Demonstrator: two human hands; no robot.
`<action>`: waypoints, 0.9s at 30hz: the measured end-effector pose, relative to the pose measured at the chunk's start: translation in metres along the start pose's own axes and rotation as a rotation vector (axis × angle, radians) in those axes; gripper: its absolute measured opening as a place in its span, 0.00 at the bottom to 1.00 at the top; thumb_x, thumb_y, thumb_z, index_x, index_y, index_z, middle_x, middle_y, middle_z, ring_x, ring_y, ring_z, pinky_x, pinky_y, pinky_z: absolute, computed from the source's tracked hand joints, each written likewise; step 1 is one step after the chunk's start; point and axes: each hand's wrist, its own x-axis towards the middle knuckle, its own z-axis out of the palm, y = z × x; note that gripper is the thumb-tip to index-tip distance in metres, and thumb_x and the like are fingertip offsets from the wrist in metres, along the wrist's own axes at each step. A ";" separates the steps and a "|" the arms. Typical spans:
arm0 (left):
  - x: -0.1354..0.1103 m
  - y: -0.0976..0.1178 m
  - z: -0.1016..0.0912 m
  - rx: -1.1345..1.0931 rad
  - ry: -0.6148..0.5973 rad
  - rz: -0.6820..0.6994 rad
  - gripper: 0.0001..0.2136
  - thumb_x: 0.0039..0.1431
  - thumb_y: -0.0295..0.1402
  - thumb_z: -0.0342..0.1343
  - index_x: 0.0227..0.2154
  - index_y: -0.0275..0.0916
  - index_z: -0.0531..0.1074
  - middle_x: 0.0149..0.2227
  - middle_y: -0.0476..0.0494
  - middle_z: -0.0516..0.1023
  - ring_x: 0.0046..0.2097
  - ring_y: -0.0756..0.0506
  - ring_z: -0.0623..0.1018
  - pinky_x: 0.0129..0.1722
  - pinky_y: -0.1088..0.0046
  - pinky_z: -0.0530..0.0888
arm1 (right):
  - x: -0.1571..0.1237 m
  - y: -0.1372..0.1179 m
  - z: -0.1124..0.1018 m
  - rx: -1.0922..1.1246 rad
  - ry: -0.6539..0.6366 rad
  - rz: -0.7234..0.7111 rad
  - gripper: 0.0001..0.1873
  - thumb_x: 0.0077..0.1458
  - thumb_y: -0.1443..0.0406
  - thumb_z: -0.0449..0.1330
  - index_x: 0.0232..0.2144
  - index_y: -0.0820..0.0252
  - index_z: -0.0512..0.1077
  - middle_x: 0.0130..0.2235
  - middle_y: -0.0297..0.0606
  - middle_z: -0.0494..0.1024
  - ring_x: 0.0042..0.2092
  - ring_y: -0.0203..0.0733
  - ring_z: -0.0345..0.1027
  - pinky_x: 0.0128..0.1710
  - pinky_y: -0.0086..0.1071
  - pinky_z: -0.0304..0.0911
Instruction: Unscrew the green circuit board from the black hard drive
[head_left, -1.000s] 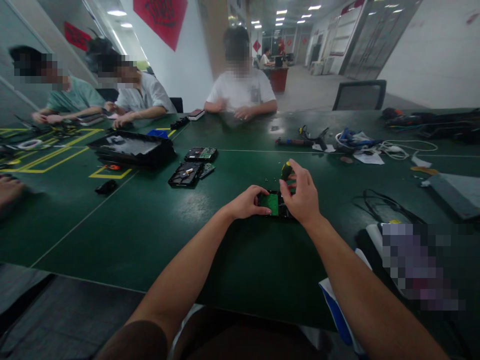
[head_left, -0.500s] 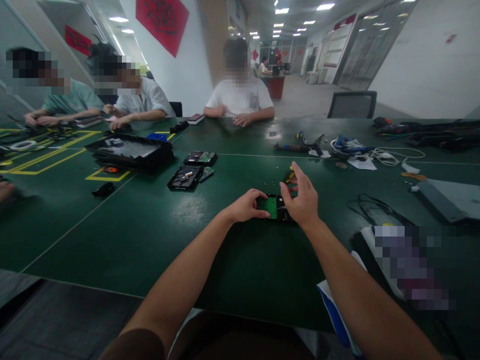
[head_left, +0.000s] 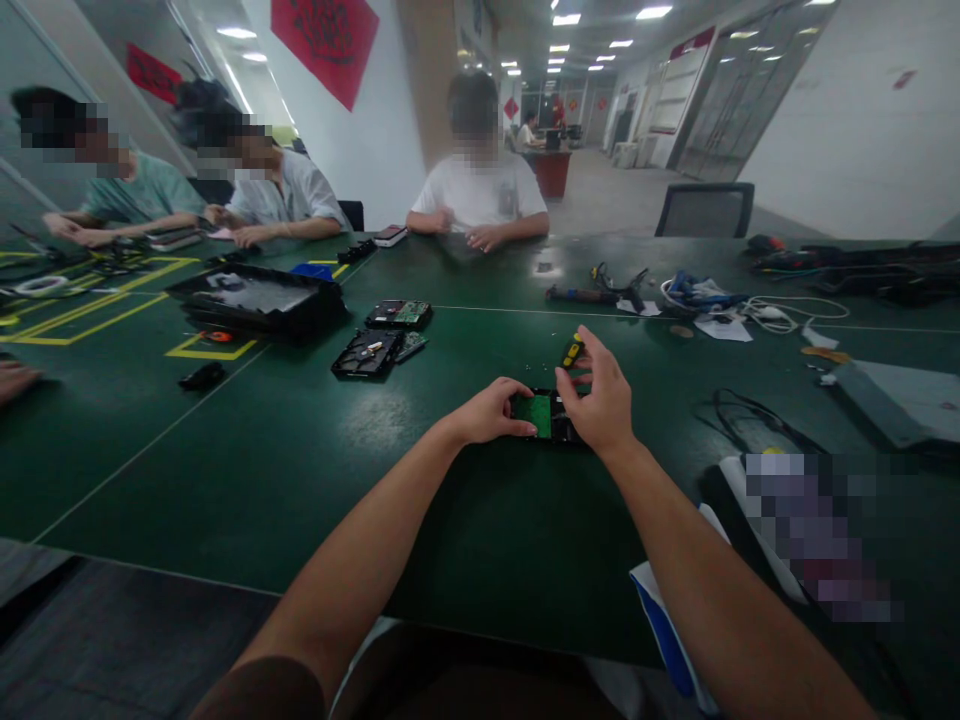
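A black hard drive [head_left: 561, 424] with a green circuit board [head_left: 535, 414] facing up lies on the table in front of me. My left hand [head_left: 496, 411] grips its left end, fingers on the far edge and thumb on the near edge. Between the fingers of my right hand [head_left: 600, 395] is a yellow-and-black screwdriver [head_left: 573, 350], its handle tilted up above the drive's right part. The screwdriver's tip is hidden by the hand. A few tiny screws [head_left: 546, 367] lie just beyond the drive.
Farther left lie an opened hard drive [head_left: 367, 353], another drive [head_left: 399, 314] and a black tray [head_left: 259, 300]. Cables [head_left: 705, 295] and a grey metal box [head_left: 900, 400] are at the right. Several people sit around the green table [head_left: 300, 480], one person [head_left: 480, 190] directly opposite.
The screwdriver handle has tilted left, showing more of its yellow grip, and my right hand has shifted slightly. My left hand stays on the hard drive.
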 end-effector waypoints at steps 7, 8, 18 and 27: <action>-0.001 0.003 -0.001 0.015 0.003 -0.019 0.33 0.49 0.47 0.71 0.56 0.42 0.70 0.52 0.40 0.67 0.38 0.47 0.72 0.37 0.66 0.74 | 0.000 -0.001 0.000 0.014 -0.024 0.004 0.36 0.63 0.64 0.56 0.71 0.50 0.53 0.63 0.48 0.70 0.49 0.50 0.76 0.41 0.43 0.80; -0.001 0.004 -0.001 0.018 0.001 -0.021 0.33 0.49 0.47 0.71 0.56 0.42 0.70 0.52 0.40 0.67 0.39 0.46 0.72 0.37 0.66 0.74 | 0.000 0.000 0.000 0.015 -0.020 0.007 0.36 0.63 0.64 0.56 0.71 0.51 0.54 0.62 0.48 0.71 0.48 0.49 0.76 0.41 0.43 0.80; -0.001 0.003 -0.001 0.004 0.007 -0.005 0.31 0.49 0.44 0.71 0.56 0.42 0.70 0.52 0.40 0.68 0.38 0.48 0.72 0.37 0.67 0.74 | 0.001 -0.003 -0.001 0.036 -0.028 0.013 0.38 0.61 0.66 0.59 0.70 0.47 0.54 0.57 0.47 0.70 0.48 0.48 0.75 0.40 0.42 0.81; 0.000 -0.001 0.000 0.003 -0.012 -0.005 0.32 0.49 0.45 0.71 0.56 0.42 0.70 0.55 0.38 0.66 0.38 0.47 0.73 0.38 0.65 0.75 | 0.001 0.002 -0.002 0.023 0.003 0.021 0.35 0.62 0.64 0.60 0.68 0.46 0.57 0.54 0.45 0.71 0.45 0.47 0.74 0.37 0.42 0.80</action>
